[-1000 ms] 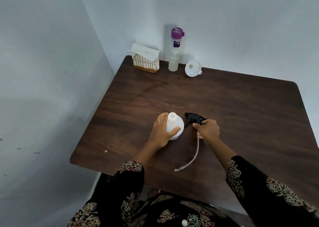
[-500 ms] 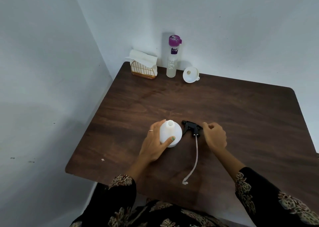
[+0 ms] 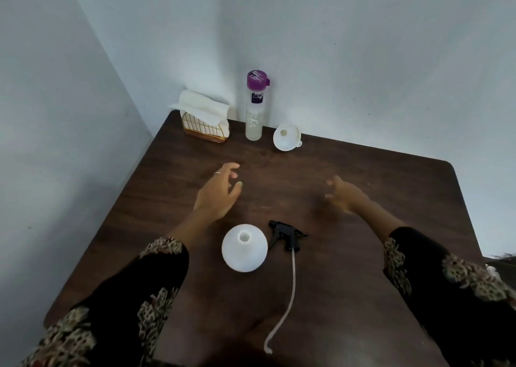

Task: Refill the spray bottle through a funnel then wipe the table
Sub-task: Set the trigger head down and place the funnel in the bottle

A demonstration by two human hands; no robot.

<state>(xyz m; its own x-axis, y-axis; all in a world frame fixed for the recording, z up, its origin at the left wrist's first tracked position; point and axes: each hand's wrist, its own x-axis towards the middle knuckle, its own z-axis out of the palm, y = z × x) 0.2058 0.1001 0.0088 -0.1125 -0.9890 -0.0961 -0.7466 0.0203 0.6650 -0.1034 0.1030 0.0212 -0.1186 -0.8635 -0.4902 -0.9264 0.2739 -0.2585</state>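
Dim, soft, bluish light; the dark desk (image 3: 363, 188) shows faint sheen near its far edge. Both hands are motion-blurred, the right hand (image 3: 346, 196) most. Wide-angle bending curves the edges

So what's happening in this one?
A person is mid-refill. The round white plastic spray bottle stands open on the dark wooden table, with its black trigger head lying beside it. Both the left hand and right hand are empty, reaching toward the white funnel and purple-capped bottle.
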